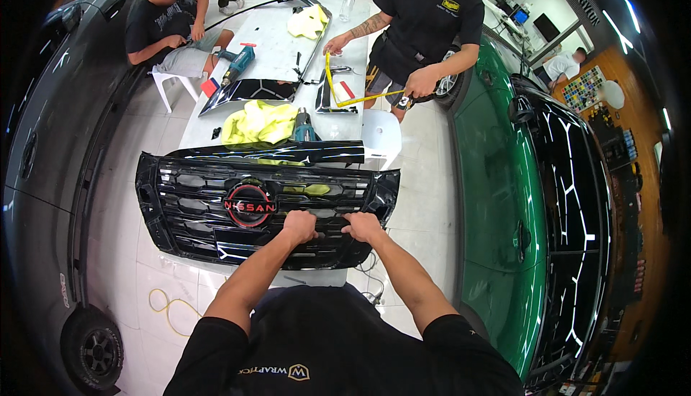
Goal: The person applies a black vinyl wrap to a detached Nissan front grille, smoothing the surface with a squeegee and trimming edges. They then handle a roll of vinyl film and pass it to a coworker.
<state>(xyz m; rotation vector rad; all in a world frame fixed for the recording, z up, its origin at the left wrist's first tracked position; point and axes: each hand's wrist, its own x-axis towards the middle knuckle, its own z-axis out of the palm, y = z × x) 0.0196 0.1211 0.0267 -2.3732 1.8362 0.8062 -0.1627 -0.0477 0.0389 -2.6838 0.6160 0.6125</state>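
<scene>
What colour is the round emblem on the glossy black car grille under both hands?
Red ring and lettering on black, on the round emblem; seen in the head view.

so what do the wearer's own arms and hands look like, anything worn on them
Both forearms are bare. The left hand and right hand have no gloves, and no rings or watch show. Short black sleeves cover the upper arms, part of a black shirt with a small gold-and-white chest emblem.

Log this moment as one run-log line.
left hand: on glossy black plastic car grille, lower middle | right hand: on same grille, beside left | grille: flat on white table | yellow cloth: behind grille
</scene>
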